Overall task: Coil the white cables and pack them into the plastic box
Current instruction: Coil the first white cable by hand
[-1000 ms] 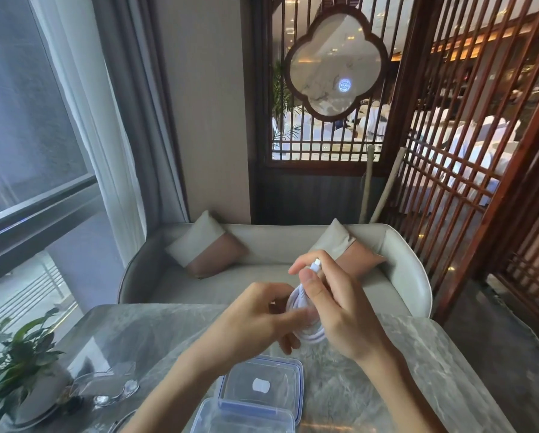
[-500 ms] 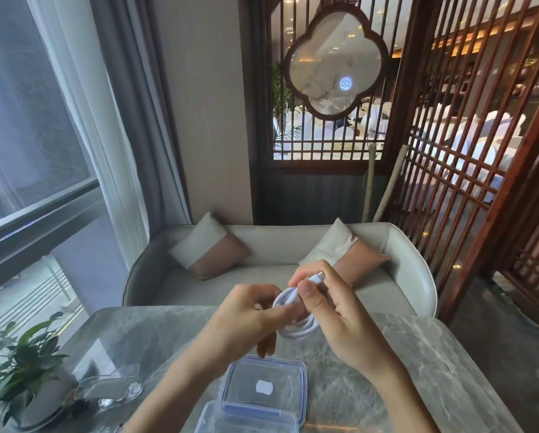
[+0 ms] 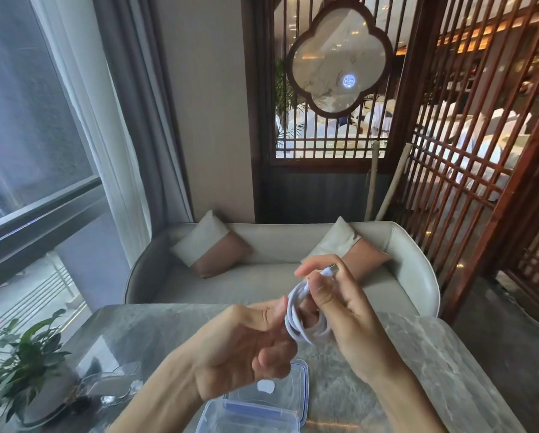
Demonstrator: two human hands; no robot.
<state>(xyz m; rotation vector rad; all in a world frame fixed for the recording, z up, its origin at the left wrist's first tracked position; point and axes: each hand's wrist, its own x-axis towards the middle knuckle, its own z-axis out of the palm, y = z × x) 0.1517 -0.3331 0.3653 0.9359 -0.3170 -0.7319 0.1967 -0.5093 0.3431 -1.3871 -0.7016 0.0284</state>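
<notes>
White cable (image 3: 297,320), wound into a small coil, is held in the air between both hands above the grey marble surface (image 3: 424,370). The left hand (image 3: 246,348) pinches the coil's left edge between thumb and forefinger, its other fingers curled. The right hand (image 3: 352,314) pinches the plug end on top, with its lower fingers through the loop. The clear plastic box (image 3: 246,417) and its blue-rimmed lid (image 3: 296,392) lie just below the hands.
</notes>
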